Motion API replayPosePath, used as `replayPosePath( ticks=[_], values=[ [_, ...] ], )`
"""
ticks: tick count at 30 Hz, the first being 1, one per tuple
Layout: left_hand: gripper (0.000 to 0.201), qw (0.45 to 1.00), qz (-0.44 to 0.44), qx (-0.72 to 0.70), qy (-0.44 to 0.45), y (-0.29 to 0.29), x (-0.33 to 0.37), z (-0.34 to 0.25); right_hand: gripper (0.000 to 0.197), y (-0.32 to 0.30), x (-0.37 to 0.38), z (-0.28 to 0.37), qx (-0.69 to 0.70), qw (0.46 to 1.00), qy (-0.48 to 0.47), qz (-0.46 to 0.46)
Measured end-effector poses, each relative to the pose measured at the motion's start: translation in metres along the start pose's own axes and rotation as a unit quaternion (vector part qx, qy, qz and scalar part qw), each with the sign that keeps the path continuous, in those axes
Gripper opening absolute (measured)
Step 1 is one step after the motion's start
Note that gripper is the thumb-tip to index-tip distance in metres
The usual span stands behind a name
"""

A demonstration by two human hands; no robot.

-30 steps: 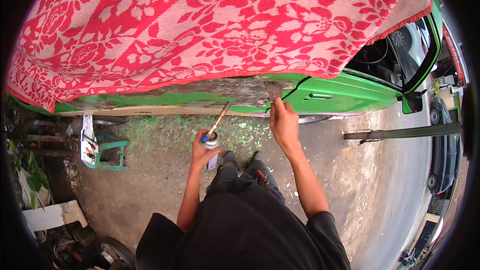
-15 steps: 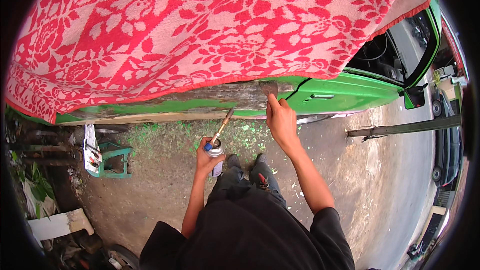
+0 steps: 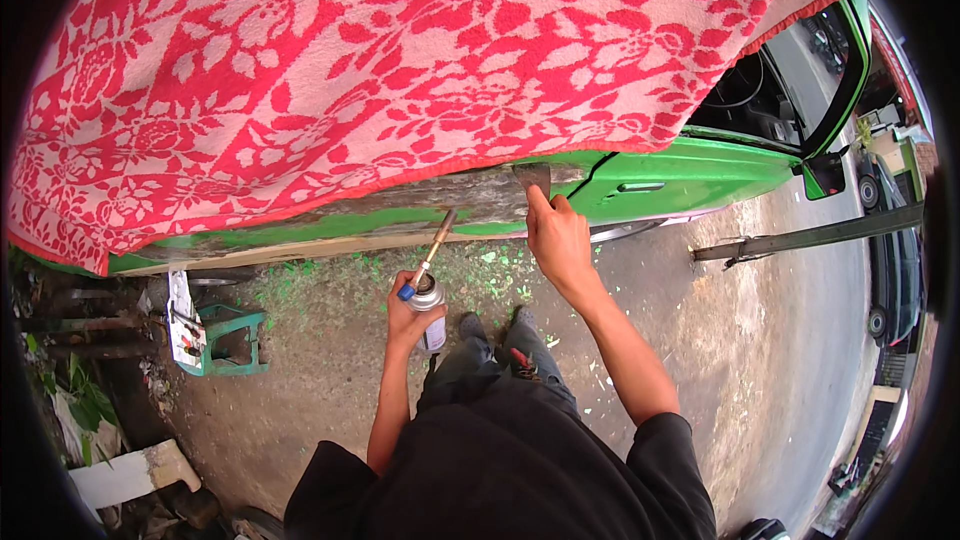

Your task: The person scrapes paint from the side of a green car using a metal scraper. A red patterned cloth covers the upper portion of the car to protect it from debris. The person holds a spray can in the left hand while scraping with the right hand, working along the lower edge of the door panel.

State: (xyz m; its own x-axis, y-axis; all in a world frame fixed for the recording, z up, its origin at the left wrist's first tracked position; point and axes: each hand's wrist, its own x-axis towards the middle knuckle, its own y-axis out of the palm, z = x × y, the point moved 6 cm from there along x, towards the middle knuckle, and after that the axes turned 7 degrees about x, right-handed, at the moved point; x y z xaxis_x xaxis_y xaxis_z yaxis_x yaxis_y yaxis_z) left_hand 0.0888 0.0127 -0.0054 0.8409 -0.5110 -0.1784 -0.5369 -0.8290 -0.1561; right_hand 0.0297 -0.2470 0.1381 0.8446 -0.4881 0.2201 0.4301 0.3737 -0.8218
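Note:
My left hand [image 3: 408,315] is wrapped round the can of a gas torch [image 3: 428,298], whose brass tube and dark nozzle point up toward the car's side. No flame can be made out. My right hand [image 3: 561,243] grips a putty knife [image 3: 533,176], its handle mostly hidden in my fingers. The blade rests at the scraped grey and brown patch [image 3: 480,192] on the green car [image 3: 690,183], just left of the door seam. Strips of green paint remain around the bare patch. A red and pink floral blanket [image 3: 400,60] drapes over the car above it.
A green plastic stool [image 3: 233,340] stands at the left with a white sheet and small items on it. Green paint flakes [image 3: 310,285] litter the ground below the car. A post [image 3: 800,240] juts in at the right; a dark parked car [image 3: 893,260] stands beyond the road.
The view has shifted slightly. The torch nozzle sits a little further left and higher, nearer the car's side. The putty knife stays by the scraped patch, and both hands keep their grip.

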Motion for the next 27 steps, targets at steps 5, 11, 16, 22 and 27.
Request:
replayPosePath(
  ticks=[5, 11, 16, 22, 27],
  values=[
    [0.056, 1.0, -0.007, -0.018, 0.003, 0.01, 0.009, 0.008, 0.018, -0.008, 0.023, 0.005, 0.006, 1.0, 0.008, -0.022],
    [0.057, 0.999, -0.016, -0.048, -0.003, 0.022, 0.002, 0.011, 0.018, -0.001, 0.016, -0.015, 0.018, 1.0, 0.021, -0.006],
    [0.052, 0.999, -0.022, 0.01, 0.035, 0.029, -0.009, 0.0, 0.015, 0.014, -0.024, -0.036, 0.04, 0.998, 0.039, 0.01],
    [0.054, 1.0, -0.014, 0.01, -0.001, 0.031, -0.029, -0.002, 0.013, -0.004, -0.03, -0.038, 0.06, 0.996, -0.005, -0.065],
    [0.055, 0.998, -0.026, 0.053, 0.021, 0.025, -0.04, -0.005, 0.02, -0.005, -0.016, -0.031, 0.03, 0.999, -0.015, -0.043]
  ],
)
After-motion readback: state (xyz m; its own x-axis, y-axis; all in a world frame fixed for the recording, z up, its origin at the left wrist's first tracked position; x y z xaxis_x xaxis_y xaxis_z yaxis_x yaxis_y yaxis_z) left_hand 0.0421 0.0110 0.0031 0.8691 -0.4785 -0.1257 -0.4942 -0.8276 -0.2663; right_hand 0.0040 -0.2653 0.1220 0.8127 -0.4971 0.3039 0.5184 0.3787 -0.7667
